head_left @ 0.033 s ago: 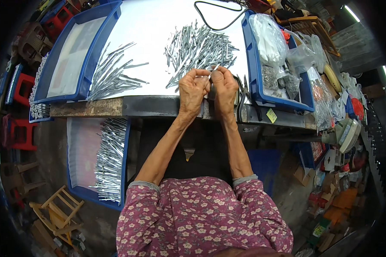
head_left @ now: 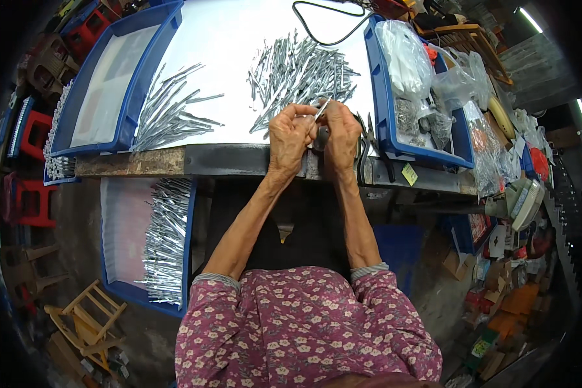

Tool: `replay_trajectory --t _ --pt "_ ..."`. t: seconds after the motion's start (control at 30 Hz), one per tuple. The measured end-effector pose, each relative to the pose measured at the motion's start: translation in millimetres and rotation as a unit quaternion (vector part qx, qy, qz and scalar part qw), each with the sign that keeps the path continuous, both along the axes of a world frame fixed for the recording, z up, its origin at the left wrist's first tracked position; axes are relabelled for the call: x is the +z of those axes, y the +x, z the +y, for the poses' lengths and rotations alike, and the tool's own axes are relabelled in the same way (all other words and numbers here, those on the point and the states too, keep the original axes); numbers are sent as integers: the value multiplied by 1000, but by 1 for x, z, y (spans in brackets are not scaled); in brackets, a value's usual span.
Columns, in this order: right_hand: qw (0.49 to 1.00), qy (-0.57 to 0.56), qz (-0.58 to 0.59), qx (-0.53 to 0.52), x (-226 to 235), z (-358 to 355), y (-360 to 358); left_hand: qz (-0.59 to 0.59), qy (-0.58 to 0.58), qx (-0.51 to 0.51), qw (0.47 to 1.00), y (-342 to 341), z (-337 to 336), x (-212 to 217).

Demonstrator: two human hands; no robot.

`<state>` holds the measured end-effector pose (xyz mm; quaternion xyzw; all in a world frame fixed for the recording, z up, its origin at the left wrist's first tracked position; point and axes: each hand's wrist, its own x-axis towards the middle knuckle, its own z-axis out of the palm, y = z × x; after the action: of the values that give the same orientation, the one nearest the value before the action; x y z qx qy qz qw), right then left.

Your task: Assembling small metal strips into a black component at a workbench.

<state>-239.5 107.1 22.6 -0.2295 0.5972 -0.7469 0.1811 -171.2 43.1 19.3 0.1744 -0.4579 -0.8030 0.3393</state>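
Above the table's front edge my hands are close together. My left hand [head_left: 289,134] is closed, pinching a thin silvery metal strip [head_left: 322,108] that slants up to the right between thumb and forefinger. My right hand [head_left: 341,132] is curled closed beside the strip's upper end; its fingertips are partly hidden, and I cannot make out what they pinch. Just beyond my hands lies a loose pile of similar grey metal strips [head_left: 297,68]. A smaller heap of metal strips [head_left: 174,113] lies further left. Dark-handled pliers [head_left: 366,145] rest right of my right hand.
A blue tray [head_left: 128,116] stands at the left; another blue tray [head_left: 404,150] at the right holds plastic bags [head_left: 404,58]. A black cable loop [head_left: 317,40] lies at the back. Below the table, a blue bin [head_left: 126,294] holds many strips. A wooden stool [head_left: 87,317] stands lower left.
My right hand has shifted slightly right and its thumb has moved off, so more of the strip shows between my hands. My left hand has stayed nearly still.
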Motion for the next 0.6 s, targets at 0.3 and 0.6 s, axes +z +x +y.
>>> replay_trajectory --t 0.3,0.6 --pt "999 5 11 37 -2 -1 -1 8 27 -18 999 4 -5 -1" --pt "983 37 174 -49 -8 -8 11 10 9 17 1000 4 -2 -8"
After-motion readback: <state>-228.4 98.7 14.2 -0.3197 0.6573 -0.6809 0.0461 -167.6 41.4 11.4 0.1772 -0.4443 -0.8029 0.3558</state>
